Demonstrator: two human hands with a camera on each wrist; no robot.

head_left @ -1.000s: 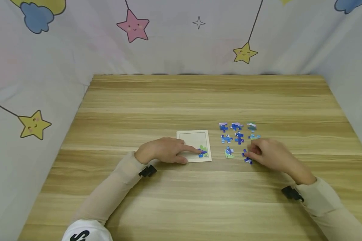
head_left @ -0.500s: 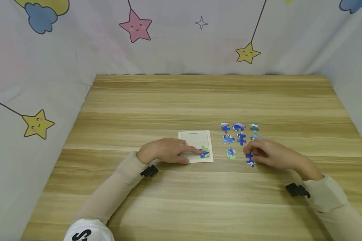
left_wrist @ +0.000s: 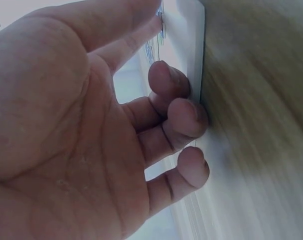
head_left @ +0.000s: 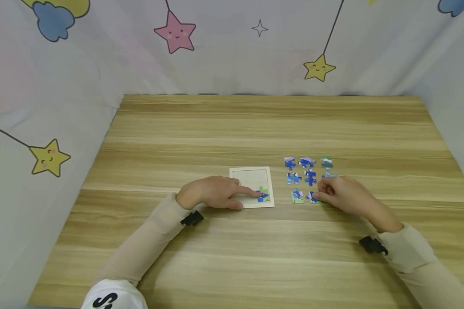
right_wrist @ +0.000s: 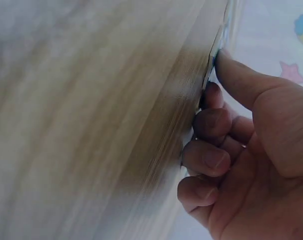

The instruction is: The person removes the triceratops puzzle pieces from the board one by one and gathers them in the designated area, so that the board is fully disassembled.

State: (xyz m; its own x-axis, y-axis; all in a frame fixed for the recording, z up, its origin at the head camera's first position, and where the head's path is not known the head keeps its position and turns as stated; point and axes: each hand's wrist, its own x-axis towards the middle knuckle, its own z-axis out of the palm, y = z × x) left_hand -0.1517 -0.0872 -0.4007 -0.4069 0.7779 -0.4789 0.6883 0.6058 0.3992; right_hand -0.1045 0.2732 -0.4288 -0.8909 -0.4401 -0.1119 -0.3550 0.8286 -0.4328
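My left hand [head_left: 212,192] lies over the left side of a pale square puzzle tray [head_left: 271,189], index finger stretched onto a blue-and-green puzzle piece [head_left: 264,190] in its lower right corner. In the left wrist view the other fingers [left_wrist: 189,117] bend loosely at the tray's edge [left_wrist: 197,50]. Right of the tray, my right hand [head_left: 346,195] pinches a blue puzzle piece [head_left: 312,197] low at the tabletop, thumb and index partly covering it. The right wrist view shows the thumb [right_wrist: 236,75] at the piece's edge and the remaining fingers curled against the table.
Several loose blue puzzle pieces lie in rows beside the right hand, among them a blue-and-green corner piece [head_left: 297,196] and a purple-topped piece [head_left: 307,162]. One light blue piece [head_left: 328,175] is partly behind the right hand. A printed curtain [head_left: 224,64] borders the wooden table [head_left: 201,128].
The piece under my right hand has turned and shifted up and left, coming close beside the blue-and-green corner piece. My left hand keeps its place on the tray.
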